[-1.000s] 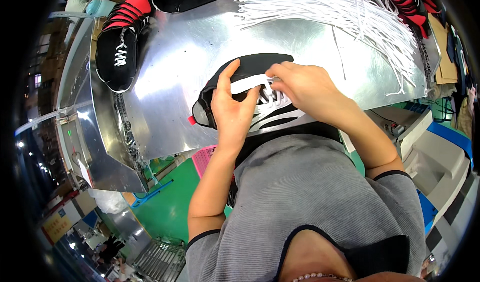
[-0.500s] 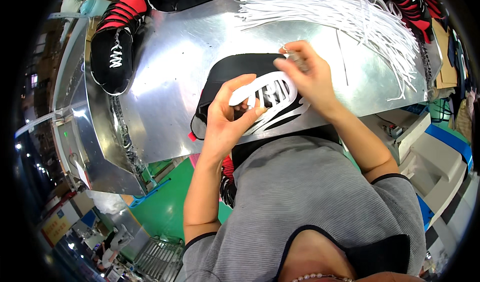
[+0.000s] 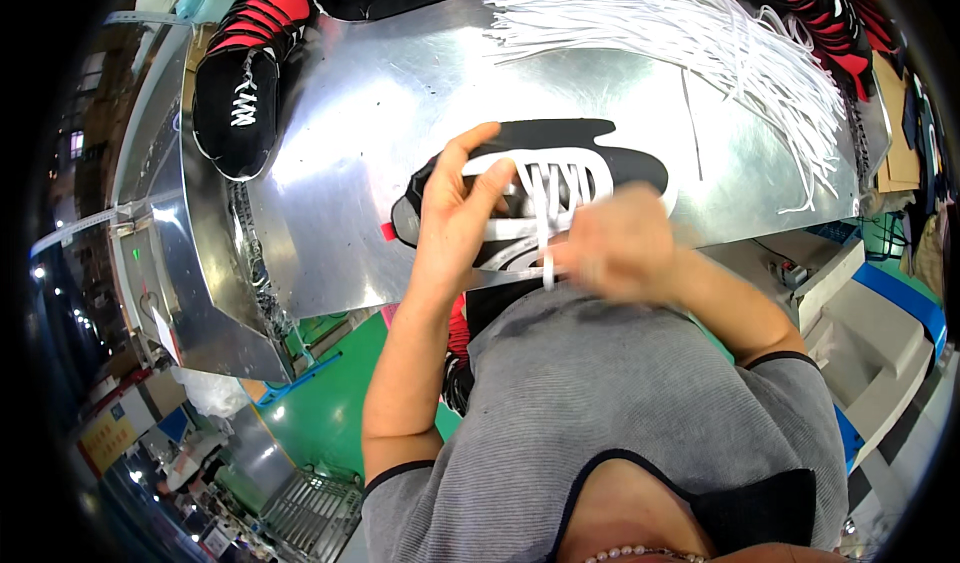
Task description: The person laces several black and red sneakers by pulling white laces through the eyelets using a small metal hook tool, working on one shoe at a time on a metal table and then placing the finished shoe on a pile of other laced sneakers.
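A black shoe upper (image 3: 640, 168) with white trim lies on the metal table in front of me, its heel tab red. My left hand (image 3: 455, 208) grips it at the collar, thumb on the white edge and fingers around the black side. White shoelace (image 3: 546, 233) crosses the throat in several rows, and one strand hangs over the near side. Curled and blurred by motion, my right hand (image 3: 625, 248) is at the near side of the upper, its fingertips beside that strand. What is inside its fingers is hidden.
A pile of loose white laces (image 3: 660, 23) covers the table's far right. A laced black shoe upper (image 3: 235, 113) lies at the left edge, below stacked red-and-black uppers (image 3: 265, 13). More stacked uppers (image 3: 840, 33) stand far right. A grey plastic bin (image 3: 870, 333) is beside me.
My right hand has come down from the far side of the upper to its near side. The upper has turned flatter, and a lace strand now hangs across its near edge.
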`<state>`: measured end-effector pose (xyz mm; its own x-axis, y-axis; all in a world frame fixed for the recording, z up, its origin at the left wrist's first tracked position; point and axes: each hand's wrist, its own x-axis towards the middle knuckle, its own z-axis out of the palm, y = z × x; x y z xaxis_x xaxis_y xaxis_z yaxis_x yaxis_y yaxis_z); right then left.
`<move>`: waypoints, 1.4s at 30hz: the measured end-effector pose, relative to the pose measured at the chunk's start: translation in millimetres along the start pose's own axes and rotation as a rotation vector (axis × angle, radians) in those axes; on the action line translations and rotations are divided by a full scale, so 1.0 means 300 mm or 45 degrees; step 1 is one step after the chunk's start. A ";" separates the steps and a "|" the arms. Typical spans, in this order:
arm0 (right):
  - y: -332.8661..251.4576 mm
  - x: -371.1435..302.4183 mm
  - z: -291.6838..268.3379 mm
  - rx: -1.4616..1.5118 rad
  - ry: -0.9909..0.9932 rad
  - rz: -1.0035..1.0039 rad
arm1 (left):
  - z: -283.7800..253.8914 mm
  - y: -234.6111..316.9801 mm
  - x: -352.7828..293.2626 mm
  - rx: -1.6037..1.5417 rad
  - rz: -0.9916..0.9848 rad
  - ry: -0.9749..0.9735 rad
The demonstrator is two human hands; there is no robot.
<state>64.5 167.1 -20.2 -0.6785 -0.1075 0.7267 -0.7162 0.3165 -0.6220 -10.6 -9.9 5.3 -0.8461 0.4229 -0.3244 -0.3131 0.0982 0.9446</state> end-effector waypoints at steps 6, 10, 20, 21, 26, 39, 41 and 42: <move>-0.003 -0.021 0.006 0.020 -0.057 0.516 | 0.022 0.024 0.053 0.138 -0.043 0.055; -0.052 -0.021 -0.065 0.255 -0.308 0.802 | 0.002 0.066 -0.038 0.539 0.020 -0.002; -0.074 -0.037 -0.004 0.141 -0.236 1.386 | 0.037 -0.040 -0.189 0.965 0.471 0.119; -0.070 -0.036 0.017 0.155 -0.170 1.405 | 0.037 -0.030 -0.188 0.958 0.477 0.121; -0.064 -0.015 0.047 0.581 0.086 1.287 | 0.014 -0.039 -0.186 0.938 0.554 0.135; -0.114 -0.050 0.005 0.244 -0.179 1.065 | 0.019 -0.056 -0.174 1.101 0.609 0.240; -0.116 -0.056 -0.001 0.198 -0.228 1.071 | 0.023 -0.054 -0.173 1.090 0.580 0.246; -0.110 -0.061 -0.001 0.184 -0.246 1.081 | 0.025 -0.057 -0.172 1.083 0.587 0.239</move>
<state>100.5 158.9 -13.1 -0.9973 -0.0518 -0.0519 0.0379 0.2414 -0.9697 41.5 -26.7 6.2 -0.8851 0.4399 0.1517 0.4173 0.6062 0.6770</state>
